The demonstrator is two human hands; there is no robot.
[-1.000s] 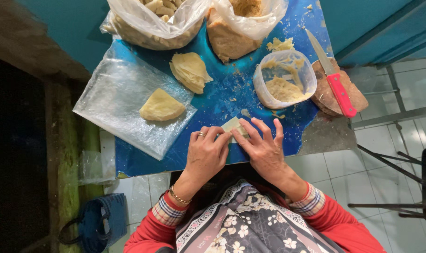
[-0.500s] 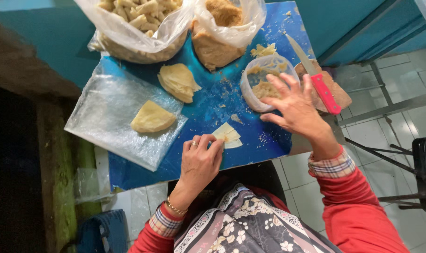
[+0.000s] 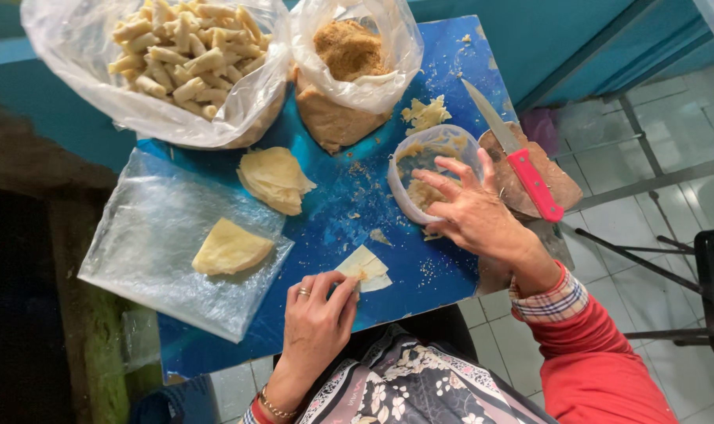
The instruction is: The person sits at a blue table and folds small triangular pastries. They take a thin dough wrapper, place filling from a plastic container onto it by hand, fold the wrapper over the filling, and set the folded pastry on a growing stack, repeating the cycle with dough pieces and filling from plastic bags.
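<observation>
left hand [image 3: 316,314] at the near edge of the blue table [image 3: 333,196], fingers curled narrow, fingertips pinching down one corner of a small pale wrapper sheet [image 3: 363,268]. the sheet lies flat on the table, partly folded, a bit of filling at its near-left corner by the fingertips. ring on one finger, bracelet at the wrist.

right hand [image 3: 473,216] further right and farther out, fingers spread wide, fingertips reaching into a clear plastic tub [image 3: 428,169] that holds yellowish crumbly filling. cannot tell whether it has any filling pinched. not gripping the tub itself, palm sits over its near-right rim.

just right of the tub: a knife [image 3: 514,161] with a red handle, blade pointing far-left, lying on a brown board [image 3: 561,184] at the table's right edge. handle is just beside the right hand, not touching as far as i can see.

far left: big clear bag of finished rolls [image 3: 184,55], pale stick shapes. next to it on the right, a clear bag of brown crumbs [image 3: 349,55], open at the top.

mid table: stack of folded wrappers [image 3: 274,179]. left of the left hand: a flat plastic sheet [image 3: 153,259] hanging over the table's left edge, one folded wrapper [image 3: 230,248] on it.

crumbs and a filling blob [image 3: 426,112] scattered on the table around the tub. tiled floor on the right.
</observation>
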